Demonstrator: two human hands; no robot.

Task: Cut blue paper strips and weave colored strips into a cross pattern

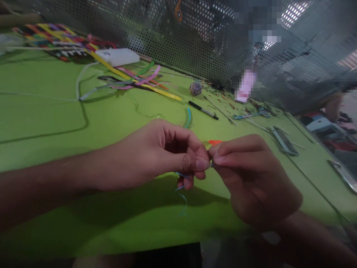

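Observation:
My left hand (167, 156) is closed, thumb and forefinger pinched together. A thin blue thread (182, 197) runs out from under its fingers and hangs in a loose curl. Fingertip to fingertip with it, my right hand (251, 175) pinches a tiny dark bit at the meeting point, mostly hidden by the fingers. Behind my left knuckles a short bright blue strip (189, 116) curves upward. An orange piece (214, 142) shows just behind my right fingertips; what it belongs to is hidden.
A green table (111, 216) lies below, with a perforated metal screen (156, 41) along its back. On it are a white power bank or box (119, 57), colourful strips (156, 91), a thread ball (195, 88), a black pen (203, 110) and a phone-like device (283, 140).

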